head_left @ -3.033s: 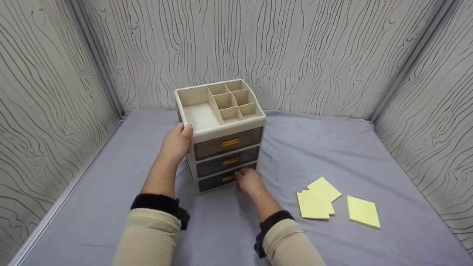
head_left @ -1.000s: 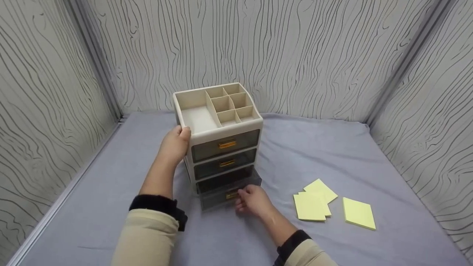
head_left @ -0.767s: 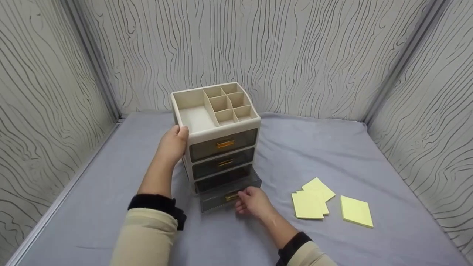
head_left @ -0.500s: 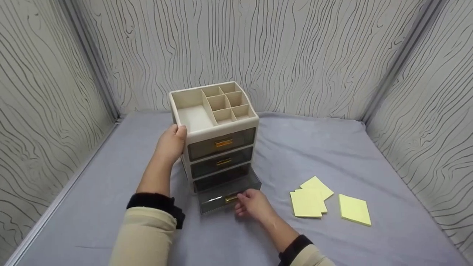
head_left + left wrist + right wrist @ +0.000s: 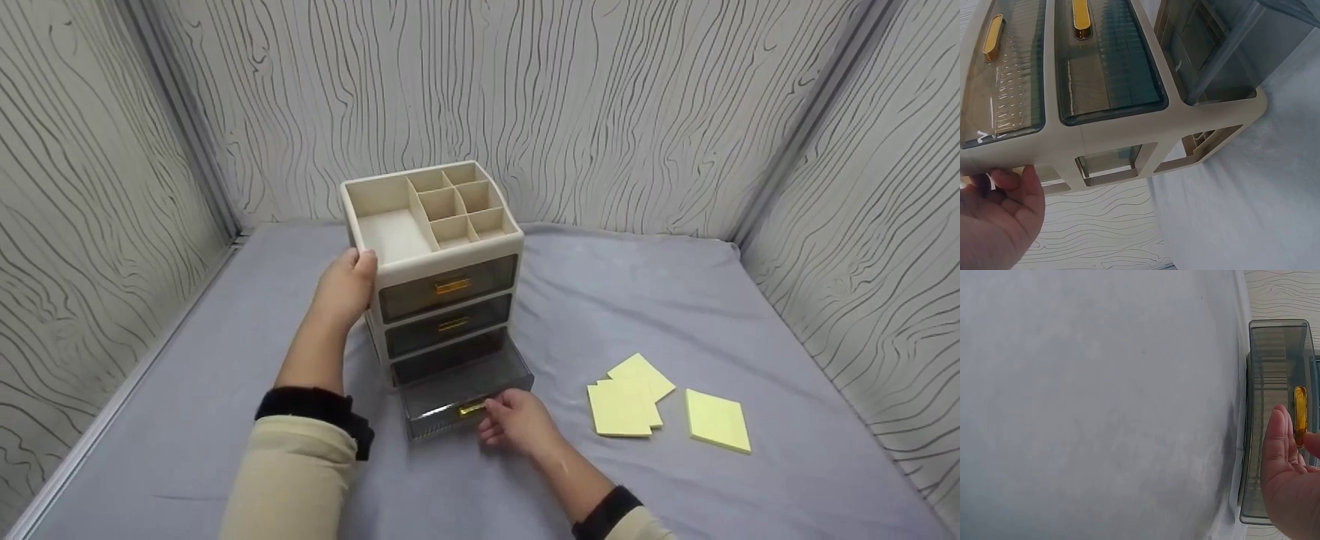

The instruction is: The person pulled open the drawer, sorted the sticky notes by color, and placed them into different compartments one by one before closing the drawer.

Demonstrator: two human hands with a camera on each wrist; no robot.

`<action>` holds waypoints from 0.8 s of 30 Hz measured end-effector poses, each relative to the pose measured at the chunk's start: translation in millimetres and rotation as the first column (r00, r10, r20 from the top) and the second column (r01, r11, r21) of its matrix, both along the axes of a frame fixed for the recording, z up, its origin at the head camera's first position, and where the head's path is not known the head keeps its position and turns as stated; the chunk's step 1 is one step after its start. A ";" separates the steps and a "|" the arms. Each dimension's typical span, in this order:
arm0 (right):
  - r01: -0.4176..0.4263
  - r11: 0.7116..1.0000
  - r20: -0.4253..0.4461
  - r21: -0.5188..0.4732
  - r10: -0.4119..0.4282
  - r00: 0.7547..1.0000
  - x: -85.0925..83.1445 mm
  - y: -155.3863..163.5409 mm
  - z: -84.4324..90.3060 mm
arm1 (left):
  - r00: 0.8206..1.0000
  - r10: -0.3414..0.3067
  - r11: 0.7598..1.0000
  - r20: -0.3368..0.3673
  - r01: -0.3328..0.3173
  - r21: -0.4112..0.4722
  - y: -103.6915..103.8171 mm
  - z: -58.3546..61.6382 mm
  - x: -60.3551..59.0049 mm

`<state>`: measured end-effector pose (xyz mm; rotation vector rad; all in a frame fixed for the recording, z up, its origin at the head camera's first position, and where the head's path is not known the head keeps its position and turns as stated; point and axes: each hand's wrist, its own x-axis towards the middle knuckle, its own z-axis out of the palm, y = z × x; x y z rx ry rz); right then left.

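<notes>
A cream desk organizer [image 5: 442,255] with an open compartment top and three smoky drawers stands on the grey cloth. My left hand [image 5: 346,286] grips its upper left corner, thumb on the front edge; the left wrist view shows that hand [image 5: 1002,216] against the cream frame [image 5: 1123,135]. The bottom drawer [image 5: 465,390] is pulled partway out and looks empty. My right hand [image 5: 510,420] pinches its gold handle [image 5: 471,409]. In the right wrist view the fingers [image 5: 1283,455] sit at the handle [image 5: 1300,413] on the drawer front [image 5: 1272,382].
Loose yellow sticky notes [image 5: 628,397] and a yellow pad [image 5: 717,421] lie on the cloth [image 5: 675,300] to the right of the drawer. Patterned walls [image 5: 525,97] close in the back and both sides.
My right hand has pulled the bottom drawer out towards me, from closed to partway out. The left hand has kept its grip on the organizer.
</notes>
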<state>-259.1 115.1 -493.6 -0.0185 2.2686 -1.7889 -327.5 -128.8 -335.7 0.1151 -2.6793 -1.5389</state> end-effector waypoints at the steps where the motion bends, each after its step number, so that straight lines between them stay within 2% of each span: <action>1: 0.000 1.000 -0.001 -0.001 0.000 1.000 0.5 0.2 0.2 | 1.000 -0.002 1.000 0.002 0.002 0.001 0.1 0.4 0.0; 24: 0.000 1.000 0.021 -0.003 0.000 1.000 12.5 6.3 -0.3 | 1.000 0.011 1.000 0.005 -0.011 0.000 0.8 0.4 0.2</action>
